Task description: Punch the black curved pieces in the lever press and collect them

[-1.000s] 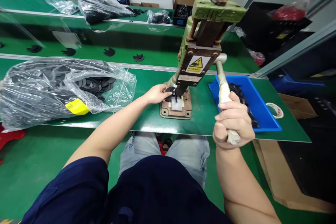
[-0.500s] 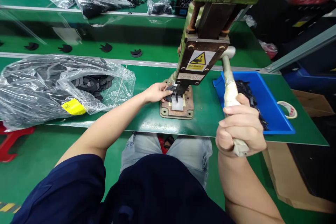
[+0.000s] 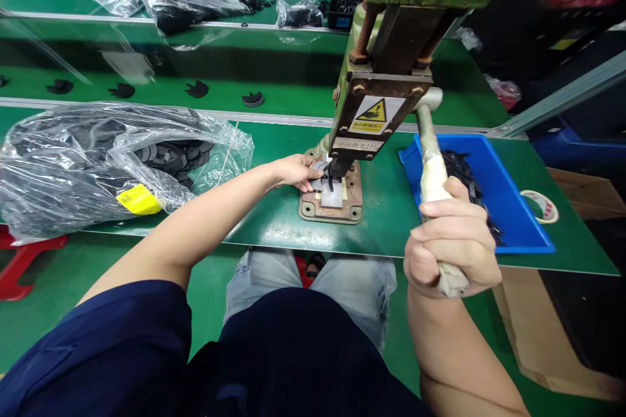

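A green hand press [image 3: 386, 45] stands on the green bench, its base plate [image 3: 332, 205] near the front edge. My left hand [image 3: 293, 171] pinches a small black flat part [image 3: 320, 166] and holds it on the base under the press ram. My right hand [image 3: 452, 241] is wrapped round the press lever [image 3: 428, 156], which slants down toward me. A yellow warning label [image 3: 372, 114] is on the ram housing.
A large clear bag of black parts [image 3: 98, 163] lies at the left. A blue tray [image 3: 508, 208] with black parts sits right of the press, a tape roll [image 3: 540, 205] beyond it. Black parts [image 3: 198, 89] lie on the conveyor behind; more bags at the back.
My right hand has drawn the lever lower and nearer to me. The left hand stays at the press base with the black part. The view has moved closer to the press.
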Demonstrator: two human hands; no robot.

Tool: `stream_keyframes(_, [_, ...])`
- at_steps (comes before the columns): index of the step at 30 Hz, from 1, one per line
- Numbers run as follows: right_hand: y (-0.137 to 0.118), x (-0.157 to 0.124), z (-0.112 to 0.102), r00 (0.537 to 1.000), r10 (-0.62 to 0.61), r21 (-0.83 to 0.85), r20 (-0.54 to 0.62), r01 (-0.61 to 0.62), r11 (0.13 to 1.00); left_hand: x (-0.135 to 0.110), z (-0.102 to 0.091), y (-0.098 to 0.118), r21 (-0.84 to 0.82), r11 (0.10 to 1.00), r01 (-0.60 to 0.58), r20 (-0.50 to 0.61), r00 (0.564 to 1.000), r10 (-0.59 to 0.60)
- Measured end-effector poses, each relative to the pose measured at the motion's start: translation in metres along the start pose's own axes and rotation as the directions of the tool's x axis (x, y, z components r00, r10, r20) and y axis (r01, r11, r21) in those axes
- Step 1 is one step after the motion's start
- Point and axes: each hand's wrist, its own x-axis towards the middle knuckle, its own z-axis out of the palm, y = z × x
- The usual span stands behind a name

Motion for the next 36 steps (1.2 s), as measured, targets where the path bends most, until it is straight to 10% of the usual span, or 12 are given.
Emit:
stream_keyframes(17, [0.003,-0.001,-0.005,0.999,-0.016,0.021,0.031,0.015,1.0,-0.009,-0.002,0.0,-0.004,0.999,-0.052,0.04,0.998,0.052])
stream_keyframes(28, [0.001,-0.002,0.001,1.0,-0.012,0.03,-0.011,0.012,0.999,-0.01,0.002,0.01,-0.067,0.991,0.118,0.043,0.992,-0.115])
stream_keyframes(36, [0.009,0.103,0.002,0.99,-0.064,0.183,-0.129,0.087,0.979,-0.021,0.012,0.001,-0.187,0.982,0.026,-0.039,0.999,-0.034])
